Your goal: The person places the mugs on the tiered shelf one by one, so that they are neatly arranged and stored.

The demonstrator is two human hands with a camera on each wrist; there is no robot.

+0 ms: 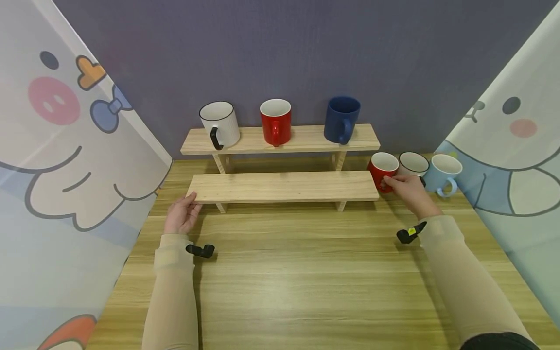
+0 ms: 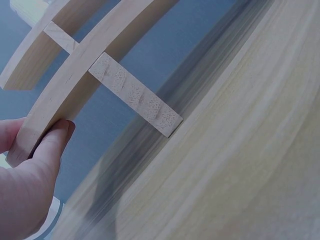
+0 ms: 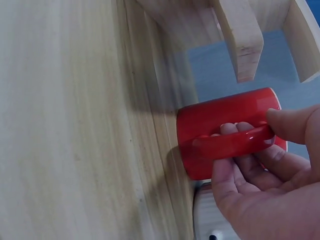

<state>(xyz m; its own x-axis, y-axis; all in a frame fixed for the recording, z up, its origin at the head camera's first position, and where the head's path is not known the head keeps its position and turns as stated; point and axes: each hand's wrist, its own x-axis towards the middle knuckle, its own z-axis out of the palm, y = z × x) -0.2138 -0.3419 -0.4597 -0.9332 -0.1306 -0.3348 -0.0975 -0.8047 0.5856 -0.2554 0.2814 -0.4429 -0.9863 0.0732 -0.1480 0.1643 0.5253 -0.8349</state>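
Note:
My left hand pinches the left end of the lower board of a two-tier wooden shelf. In the left wrist view, fingers go under the board's end, near its support leg. At the shelf's right end, my right hand holds a red mug by its handle. The right wrist view has the thumb at the top of the mug handle and fingers curled through it. This red mug is upright, its base right at the tabletop.
On the upper board stand a white mug with black handle, another red mug and a dark blue mug. Beside my right hand are a black-rimmed white mug and a light blue mug. Printed panels flank the wooden table.

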